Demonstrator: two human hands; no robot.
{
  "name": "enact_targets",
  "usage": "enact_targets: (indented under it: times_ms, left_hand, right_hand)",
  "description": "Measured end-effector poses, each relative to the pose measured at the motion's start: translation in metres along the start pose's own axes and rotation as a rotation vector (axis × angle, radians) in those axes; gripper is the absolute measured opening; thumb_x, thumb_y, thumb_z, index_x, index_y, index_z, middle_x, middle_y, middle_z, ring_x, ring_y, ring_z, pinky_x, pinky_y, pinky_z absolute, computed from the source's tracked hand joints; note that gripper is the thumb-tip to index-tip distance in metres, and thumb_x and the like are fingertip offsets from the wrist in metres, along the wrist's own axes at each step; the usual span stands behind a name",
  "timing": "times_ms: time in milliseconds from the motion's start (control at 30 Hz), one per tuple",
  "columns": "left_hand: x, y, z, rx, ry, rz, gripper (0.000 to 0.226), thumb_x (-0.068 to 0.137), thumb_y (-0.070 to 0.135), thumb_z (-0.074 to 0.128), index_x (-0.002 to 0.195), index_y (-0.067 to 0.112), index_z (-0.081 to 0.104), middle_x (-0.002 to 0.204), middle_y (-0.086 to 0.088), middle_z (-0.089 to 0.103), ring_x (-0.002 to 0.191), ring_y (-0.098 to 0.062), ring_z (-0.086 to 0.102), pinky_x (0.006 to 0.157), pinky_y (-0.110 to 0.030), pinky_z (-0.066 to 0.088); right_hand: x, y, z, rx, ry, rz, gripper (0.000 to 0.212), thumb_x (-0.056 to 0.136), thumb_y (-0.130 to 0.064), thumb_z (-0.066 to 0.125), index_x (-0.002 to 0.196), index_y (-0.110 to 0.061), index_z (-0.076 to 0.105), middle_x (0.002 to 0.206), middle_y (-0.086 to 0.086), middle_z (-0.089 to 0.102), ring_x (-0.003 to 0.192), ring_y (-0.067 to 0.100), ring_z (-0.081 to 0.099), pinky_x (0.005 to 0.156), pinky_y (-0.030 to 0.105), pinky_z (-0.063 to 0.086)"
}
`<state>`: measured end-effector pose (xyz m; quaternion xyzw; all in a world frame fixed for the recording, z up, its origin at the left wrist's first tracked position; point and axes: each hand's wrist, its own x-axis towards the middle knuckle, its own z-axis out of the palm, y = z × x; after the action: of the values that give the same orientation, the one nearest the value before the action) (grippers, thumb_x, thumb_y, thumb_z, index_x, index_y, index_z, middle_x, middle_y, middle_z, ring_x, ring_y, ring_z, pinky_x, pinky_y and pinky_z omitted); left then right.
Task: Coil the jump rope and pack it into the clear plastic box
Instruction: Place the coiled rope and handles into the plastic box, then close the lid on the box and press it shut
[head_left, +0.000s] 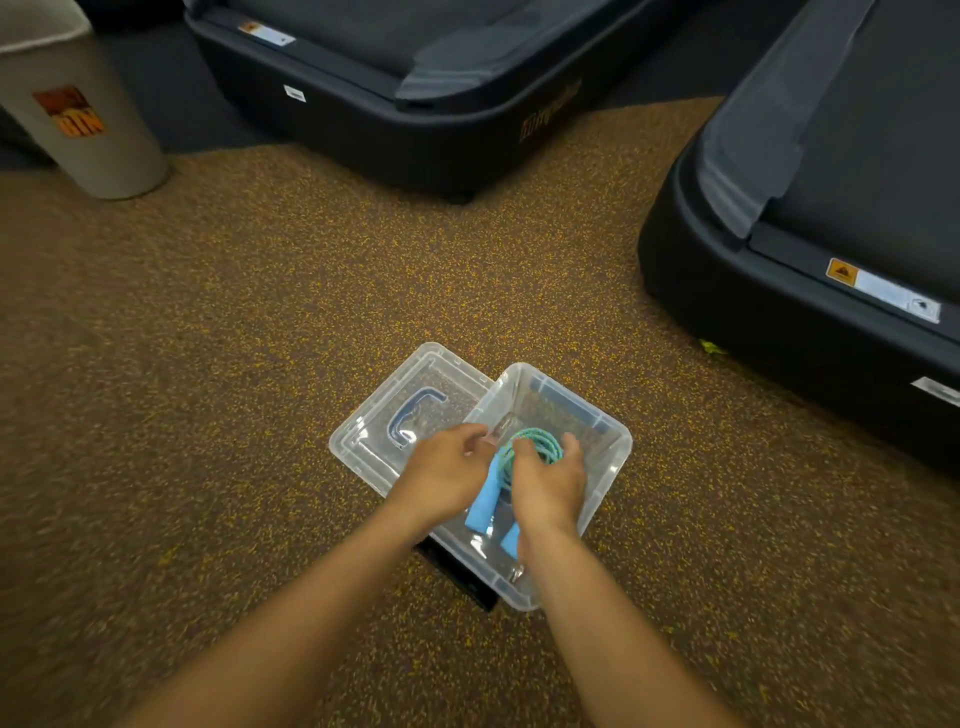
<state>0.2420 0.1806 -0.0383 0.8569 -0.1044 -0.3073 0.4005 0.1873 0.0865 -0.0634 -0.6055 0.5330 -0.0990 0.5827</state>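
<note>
The clear plastic box (608, 467) sits on the speckled floor in front of me. Inside it lies the coiled jump rope (540, 448), teal cord with two light blue handles (480, 506) pointing toward me. My right hand (548, 486) is over the box, fingers curled round the coil. My left hand (447, 467) reaches in from the left edge, its fingertips at the rope beside the coil. Part of the coil is hidden under my right hand.
The clear lid (384, 415) with a dark blue handle lies to the left of the box, partly under it. Two dark treadmill bases (441, 119) (810, 249) stand ahead and to the right. A grey bin (88, 119) stands at far left.
</note>
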Motion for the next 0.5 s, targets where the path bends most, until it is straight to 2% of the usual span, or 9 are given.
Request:
enact_targets:
  times_ms: [67, 100, 167, 300, 400, 500]
  left_hand:
    - [-0.015, -0.006, -0.017, -0.118, 0.067, -0.025, 0.032, 0.102, 0.035, 0.054, 0.132, 0.027, 0.063, 0.125, 0.003, 0.067, 0.114, -0.021, 0.065, 0.100, -0.035, 0.052]
    - [-0.020, -0.010, -0.025, -0.176, 0.101, -0.041, 0.026, 0.101, 0.035, 0.056, 0.124, 0.029, 0.065, 0.117, 0.007, 0.068, 0.111, -0.020, 0.066, 0.100, -0.041, 0.054]
    - [-0.028, -0.016, -0.042, -0.269, 0.170, -0.067, 0.019, 0.099, 0.035, 0.059, 0.116, 0.032, 0.067, 0.111, 0.011, 0.067, 0.109, -0.020, 0.066, 0.099, -0.048, 0.055]
    - [-0.038, -0.031, -0.067, -0.357, 0.306, -0.138, 0.017, 0.096, 0.038, 0.062, 0.112, 0.036, 0.066, 0.111, 0.013, 0.068, 0.107, -0.018, 0.067, 0.098, -0.049, 0.055]
    - [-0.040, -0.043, -0.076, -0.429, 0.341, -0.199, 0.013, 0.092, 0.044, 0.064, 0.103, 0.038, 0.065, 0.109, 0.012, 0.069, 0.105, -0.018, 0.067, 0.097, -0.050, 0.055]
    - [-0.034, -0.057, -0.077, -0.466, 0.368, -0.254, 0.037, 0.077, 0.055, 0.063, 0.108, 0.035, 0.067, 0.109, 0.010, 0.070, 0.105, -0.019, 0.068, 0.097, -0.050, 0.056]
  right_hand:
    - [-0.012, -0.015, -0.014, 0.010, -0.073, -0.073, 0.040, 0.097, -0.024, 0.065, 0.136, -0.023, 0.059, 0.128, -0.006, 0.060, 0.108, 0.021, 0.063, 0.087, 0.034, 0.050]
    - [-0.018, -0.025, -0.020, 0.002, -0.109, -0.124, 0.028, 0.098, -0.023, 0.065, 0.125, -0.024, 0.065, 0.121, -0.007, 0.065, 0.105, 0.018, 0.066, 0.084, 0.032, 0.052]
    - [-0.026, -0.044, -0.029, -0.054, -0.173, -0.236, 0.017, 0.099, -0.023, 0.065, 0.114, -0.026, 0.070, 0.112, -0.009, 0.071, 0.107, 0.012, 0.068, 0.090, 0.029, 0.052]
    - [-0.027, -0.087, -0.030, -0.230, -0.370, -0.422, 0.023, 0.100, -0.026, 0.065, 0.122, -0.024, 0.071, 0.113, -0.011, 0.071, 0.107, 0.006, 0.065, 0.093, 0.023, 0.049]
    - [-0.015, -0.114, -0.019, -0.383, -0.415, -0.540, 0.029, 0.099, -0.026, 0.066, 0.127, -0.020, 0.071, 0.118, -0.006, 0.074, 0.106, 0.008, 0.067, 0.098, 0.027, 0.053]
    - [0.004, -0.128, 0.005, -0.562, -0.427, -0.645, 0.029, 0.096, -0.028, 0.069, 0.124, -0.020, 0.074, 0.116, -0.003, 0.077, 0.106, 0.014, 0.071, 0.102, 0.038, 0.055]
